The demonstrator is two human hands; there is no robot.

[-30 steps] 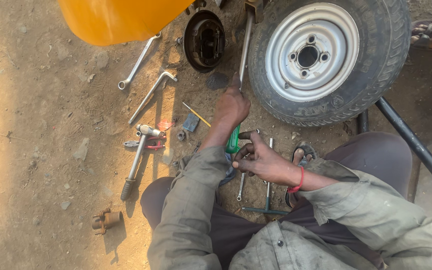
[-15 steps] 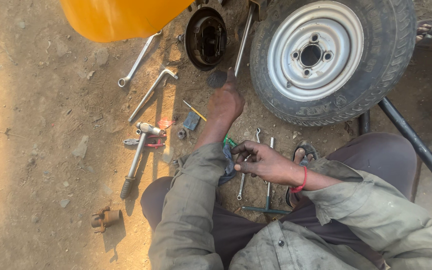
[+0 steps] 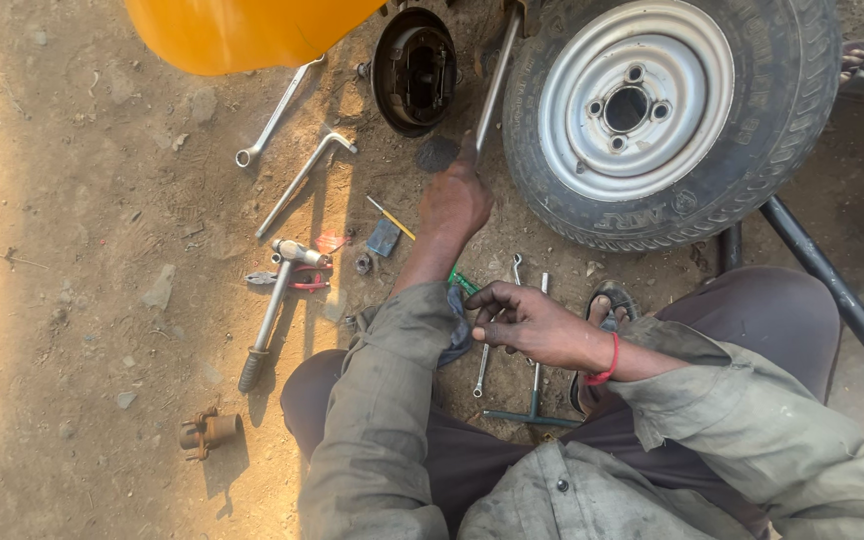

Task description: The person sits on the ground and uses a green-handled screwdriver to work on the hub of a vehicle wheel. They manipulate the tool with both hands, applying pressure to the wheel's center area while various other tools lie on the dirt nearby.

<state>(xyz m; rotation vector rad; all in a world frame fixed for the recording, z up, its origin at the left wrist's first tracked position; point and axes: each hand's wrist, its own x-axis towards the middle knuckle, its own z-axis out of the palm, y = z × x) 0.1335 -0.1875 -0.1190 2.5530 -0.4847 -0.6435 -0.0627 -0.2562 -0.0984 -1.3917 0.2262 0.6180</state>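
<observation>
Rod (image 3: pixel 497 85) gripped in left hand (image 3: pixel 455 200), right hand (image 3: pixel 527 320) nr spanners (image 3: pixel 497 330)

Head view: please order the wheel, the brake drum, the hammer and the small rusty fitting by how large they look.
1. Wheel
2. Brake drum
3. Hammer: longer than the drum is wide but much thinner, so this order is unsure.
4. Rusty fitting

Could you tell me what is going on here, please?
A person sits on dirt ground among scattered tools. Their left hand grips a long metal bar that leans beside a wheel lying flat. Their right hand hovers over spanners by a blue cloth. A brake drum lies nearby.
</observation>
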